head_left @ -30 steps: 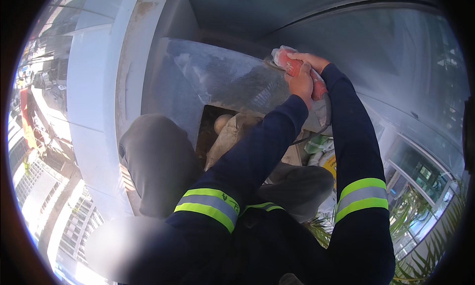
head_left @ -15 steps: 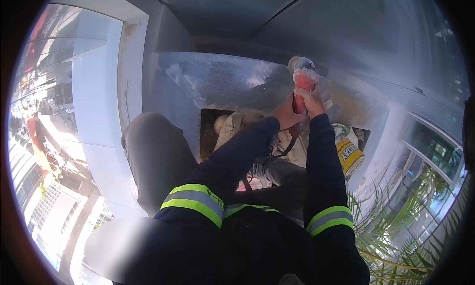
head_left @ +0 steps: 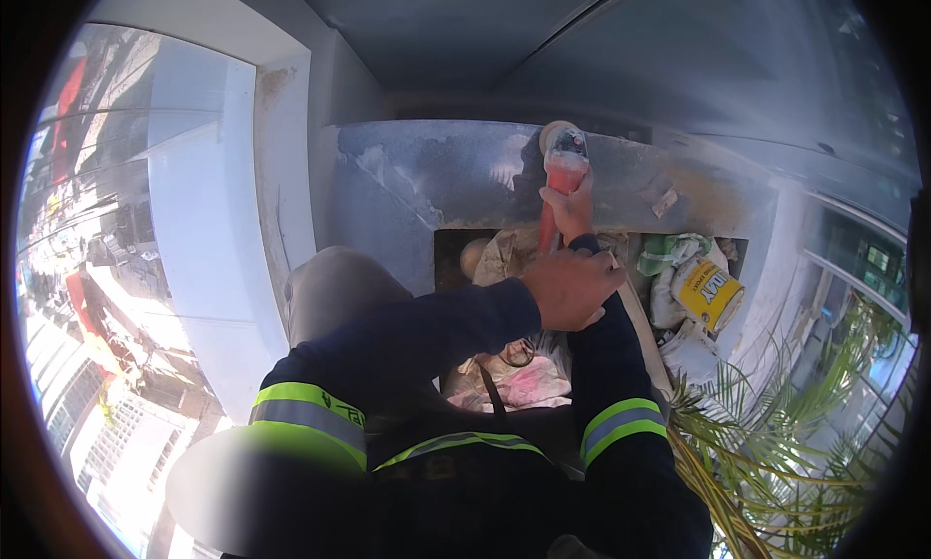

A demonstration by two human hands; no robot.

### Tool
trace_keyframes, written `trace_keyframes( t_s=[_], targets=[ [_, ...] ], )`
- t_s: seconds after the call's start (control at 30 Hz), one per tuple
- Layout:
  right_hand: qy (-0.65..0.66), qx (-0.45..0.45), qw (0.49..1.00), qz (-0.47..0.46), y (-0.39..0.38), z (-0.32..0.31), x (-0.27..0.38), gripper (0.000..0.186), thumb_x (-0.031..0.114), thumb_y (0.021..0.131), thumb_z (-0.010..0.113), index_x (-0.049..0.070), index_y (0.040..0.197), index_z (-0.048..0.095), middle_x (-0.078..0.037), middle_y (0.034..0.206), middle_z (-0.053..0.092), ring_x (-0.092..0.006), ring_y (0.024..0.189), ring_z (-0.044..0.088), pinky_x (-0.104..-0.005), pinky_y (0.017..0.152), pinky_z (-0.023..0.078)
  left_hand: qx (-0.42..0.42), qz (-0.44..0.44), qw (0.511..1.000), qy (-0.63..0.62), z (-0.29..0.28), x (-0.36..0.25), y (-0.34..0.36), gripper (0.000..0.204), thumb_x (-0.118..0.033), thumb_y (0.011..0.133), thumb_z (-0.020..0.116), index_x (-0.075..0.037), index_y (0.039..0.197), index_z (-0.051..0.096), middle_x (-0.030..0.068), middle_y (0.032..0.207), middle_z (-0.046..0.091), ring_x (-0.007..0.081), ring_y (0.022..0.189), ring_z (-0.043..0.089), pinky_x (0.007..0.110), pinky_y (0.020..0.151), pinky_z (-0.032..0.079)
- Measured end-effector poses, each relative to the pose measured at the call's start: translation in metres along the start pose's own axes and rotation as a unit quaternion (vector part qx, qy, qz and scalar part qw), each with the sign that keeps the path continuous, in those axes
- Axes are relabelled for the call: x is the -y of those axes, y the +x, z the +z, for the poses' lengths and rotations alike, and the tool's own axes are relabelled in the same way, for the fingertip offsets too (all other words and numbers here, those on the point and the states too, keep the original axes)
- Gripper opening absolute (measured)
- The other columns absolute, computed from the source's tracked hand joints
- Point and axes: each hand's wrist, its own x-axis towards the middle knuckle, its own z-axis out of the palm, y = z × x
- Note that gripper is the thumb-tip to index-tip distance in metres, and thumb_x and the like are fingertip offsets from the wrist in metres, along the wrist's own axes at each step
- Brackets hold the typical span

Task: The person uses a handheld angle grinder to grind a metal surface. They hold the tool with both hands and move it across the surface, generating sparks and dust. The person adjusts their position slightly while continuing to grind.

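A red power grinder [head_left: 563, 174] with a dusty head and pale disc rests against the grey metal ledge [head_left: 382, 168], near its far edge. My right hand [head_left: 572, 208] is wrapped round the grinder's body. Closer to me, my left hand [head_left: 567, 289] lies across my right wrist and dark cuff, fingers curled; what they grip is hidden. The grinder's rear end disappears behind this hand, above a dark opening in the ledge that holds crumpled sacks.
A yellow-labelled bucket [head_left: 708, 293] and green-white bags [head_left: 662, 255] sit at right. A round tan object [head_left: 474, 259] is in the opening. My knee [head_left: 339, 278] is at left, beside a pale wall [head_left: 281, 161]. Palm fronds [head_left: 776, 443] fill the lower right; a dark panel rises ahead.
My left hand has left the grinder body and shifted right and toward me, onto my right wrist. The grinder now points more upright, its head moved slightly left and down since half a second ago.
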Motion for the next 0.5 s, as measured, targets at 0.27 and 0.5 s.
trace_keyframes(
  t_s=[0.27, 0.5],
  targets=[
    [-0.072, 0.092, 0.991, 0.060, -0.036, 0.085, 0.088, 0.112, 0.026, 0.075, 0.081, -0.003, 0.163, 0.018, -0.029, 0.139, 0.061, -0.0417, 0.124, 0.064, -0.0418, 0.105, 0.050, -0.107, 0.018, 0.993, -0.036, -0.032, -0.012, -0.003, 0.043, -0.019, 0.079, 0.079, -0.001, 0.115, 0.065, 0.0175, 0.106, 0.066, 0.0359, 0.095, 0.072, 0.046, 0.083, 0.059],
    [-0.095, 0.155, 0.983, -0.011, -0.059, 0.159, 0.117, 0.114, 0.030, 0.075, 0.079, 0.001, 0.165, 0.016, -0.032, 0.132, 0.066, -0.0485, 0.118, 0.067, -0.0460, 0.102, 0.053, -0.076, 0.004, 0.995, -0.063, -0.044, -0.023, -0.013, 0.048, -0.020, 0.081, 0.077, -0.001, 0.123, 0.064, 0.0192, 0.114, 0.065, 0.0370, 0.103, 0.070, 0.047, 0.088, 0.059]
  ],
)
